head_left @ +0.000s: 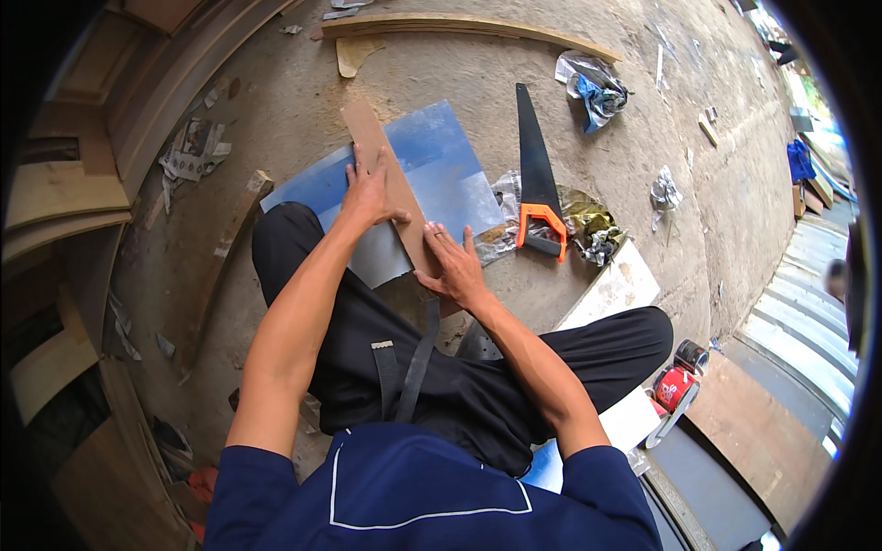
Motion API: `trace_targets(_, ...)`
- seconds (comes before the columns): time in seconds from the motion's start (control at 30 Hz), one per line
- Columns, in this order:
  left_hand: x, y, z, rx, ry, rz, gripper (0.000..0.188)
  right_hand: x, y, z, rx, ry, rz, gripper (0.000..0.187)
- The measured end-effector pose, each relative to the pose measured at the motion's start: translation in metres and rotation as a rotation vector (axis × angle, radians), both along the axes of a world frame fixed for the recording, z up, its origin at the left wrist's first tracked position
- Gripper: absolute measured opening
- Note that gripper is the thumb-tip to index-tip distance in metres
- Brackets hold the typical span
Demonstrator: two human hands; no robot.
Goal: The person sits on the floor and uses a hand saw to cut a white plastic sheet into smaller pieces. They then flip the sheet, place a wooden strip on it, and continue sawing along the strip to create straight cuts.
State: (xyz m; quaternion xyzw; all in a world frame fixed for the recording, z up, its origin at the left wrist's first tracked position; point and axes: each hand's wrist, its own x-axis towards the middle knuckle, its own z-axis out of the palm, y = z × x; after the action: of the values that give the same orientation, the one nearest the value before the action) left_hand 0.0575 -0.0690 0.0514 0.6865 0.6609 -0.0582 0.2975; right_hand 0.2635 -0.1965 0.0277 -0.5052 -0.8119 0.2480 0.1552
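A narrow brown wooden board lies slantwise over a sheet painted blue and white on the floor before me. My left hand straddles the board's middle, thumb on its right side and fingers along its left. At the board's near end, my right hand grips it between thumb and fingers. Under that hand, the board's end is partly hidden. A handsaw with a black blade and an orange handle rests to the right, touching neither hand.
Long wooden strips lie at the far side. Crumpled foil and paper are scattered on the concrete. Wooden furniture parts stand along the left. A red can sits by my right knee, near a white board.
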Motion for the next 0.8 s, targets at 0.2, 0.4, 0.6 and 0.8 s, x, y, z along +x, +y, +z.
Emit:
trace_targets(0.2, 0.002, 0.0, 0.003, -0.012, -0.009, 0.026, 0.142, 0.001, -0.001, -0.001, -0.006, 0.003, -0.007, 0.087)
trace_targets(0.4, 0.002, -0.001, 0.003, -0.031, -0.014, 0.047, 0.142, 0.0, -0.001, 0.0, -0.016, -0.002, -0.01, 0.086)
trace_targets(0.6, 0.0, -0.002, 0.004, -0.021, -0.032, 0.046, 0.142, 0.0, 0.0, 0.0, -0.022, -0.006, -0.001, 0.086)
trace_targets(0.8, 0.003, 0.002, 0.009, -0.051, -0.012, 0.031, 0.143, 0.002, 0.0, -0.001, -0.008, -0.034, 0.01, 0.088)
